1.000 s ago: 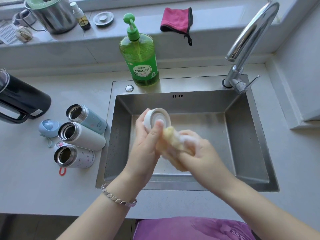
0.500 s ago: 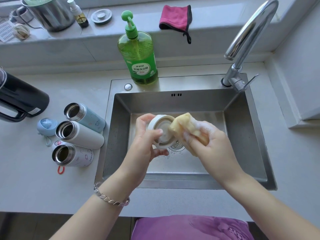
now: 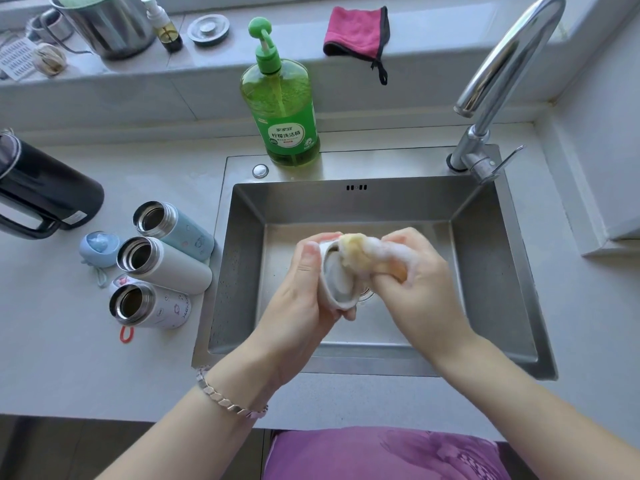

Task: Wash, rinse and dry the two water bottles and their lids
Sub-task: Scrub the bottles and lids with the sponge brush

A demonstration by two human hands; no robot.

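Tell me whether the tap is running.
No: nothing streams from the faucet spout above the sink.

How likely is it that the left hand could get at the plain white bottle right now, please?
Probably not yet: the left hand grips the lid over the sink. Once it lets go, nothing seems to block the way to the plain white bottle.

The white lid (image 3: 337, 280) is tilted on edge, sudsy; three uncapped bottles (image 3: 169, 268) lie side by side.
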